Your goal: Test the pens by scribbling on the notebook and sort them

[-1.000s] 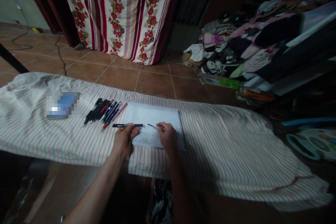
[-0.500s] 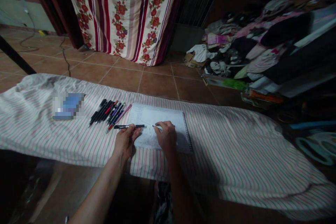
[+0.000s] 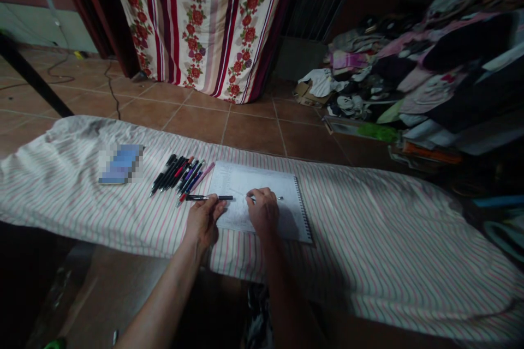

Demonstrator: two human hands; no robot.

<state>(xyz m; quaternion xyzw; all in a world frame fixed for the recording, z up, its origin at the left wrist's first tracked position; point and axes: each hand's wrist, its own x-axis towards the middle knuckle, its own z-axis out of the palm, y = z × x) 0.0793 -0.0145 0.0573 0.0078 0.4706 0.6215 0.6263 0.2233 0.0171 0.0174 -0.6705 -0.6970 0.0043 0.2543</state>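
Note:
My left hand (image 3: 203,219) is closed on a black pen (image 3: 225,197), which it holds level over the left edge of a spiral notebook (image 3: 254,177). Above the notebook's page, my right hand (image 3: 263,210) pinches a slim pen (image 3: 280,198). That pen is mostly covered by the fingers; a thin tip shows on the left and a small end sticks out on the right. A small gap separates the two pens. The notebook lies open, with faint writing on its page and its spiral on the right side. Beside it on the left lies a group of several pens (image 3: 180,172).
A striped cloth (image 3: 368,218) covers the surface under the notebook. At the left lies a blurred-out flat blue object (image 3: 123,163). Beyond are a tiled floor (image 3: 254,125), a floral curtain (image 3: 216,27) and a heap of clothes (image 3: 409,60) at the right.
The view has shifted slightly, so everything sits further right. The end of the pen in my right hand now shows past the fingers. Both hands keep their hold.

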